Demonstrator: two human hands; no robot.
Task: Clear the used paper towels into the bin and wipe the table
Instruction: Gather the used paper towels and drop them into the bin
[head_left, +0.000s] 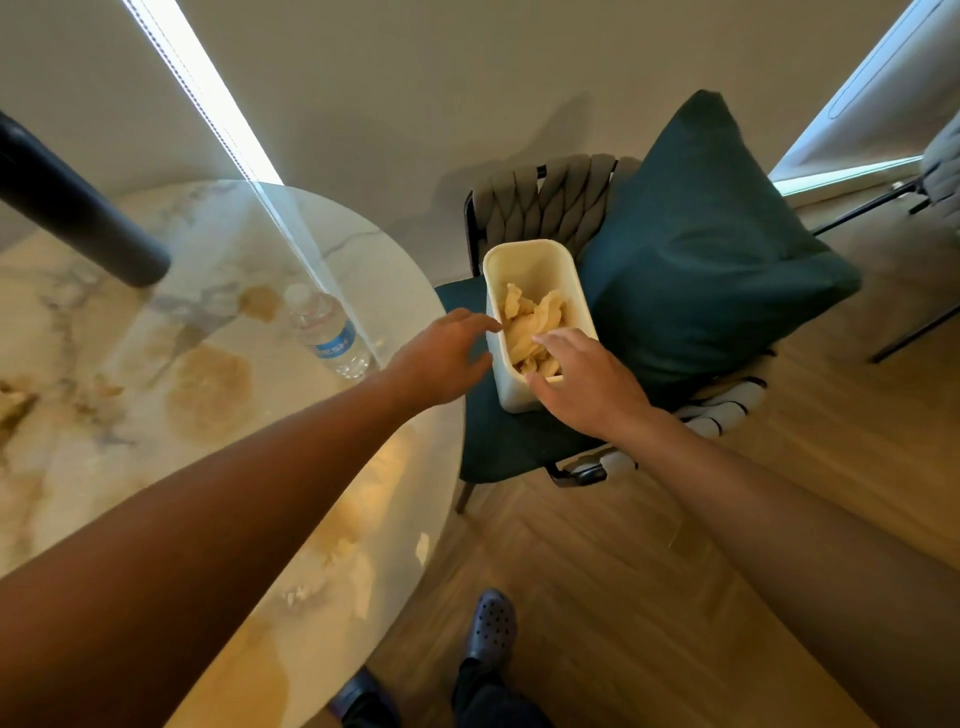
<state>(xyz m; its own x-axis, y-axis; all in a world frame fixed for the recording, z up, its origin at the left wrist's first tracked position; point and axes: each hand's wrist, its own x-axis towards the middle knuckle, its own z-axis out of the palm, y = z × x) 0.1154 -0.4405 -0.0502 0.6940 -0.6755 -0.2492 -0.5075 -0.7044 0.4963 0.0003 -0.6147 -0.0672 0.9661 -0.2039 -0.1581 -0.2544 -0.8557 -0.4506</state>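
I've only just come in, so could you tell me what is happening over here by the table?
A person is reaching both hands to a white bin that sits on a chair seat beside the round marble table. Crumpled paper towels already lie inside it. The left hand hovers open at the bin's rim, and the right hand rests over its near edge. On the table, a water bottle lies on its side, and brownish stains show it has not been wiped yet.
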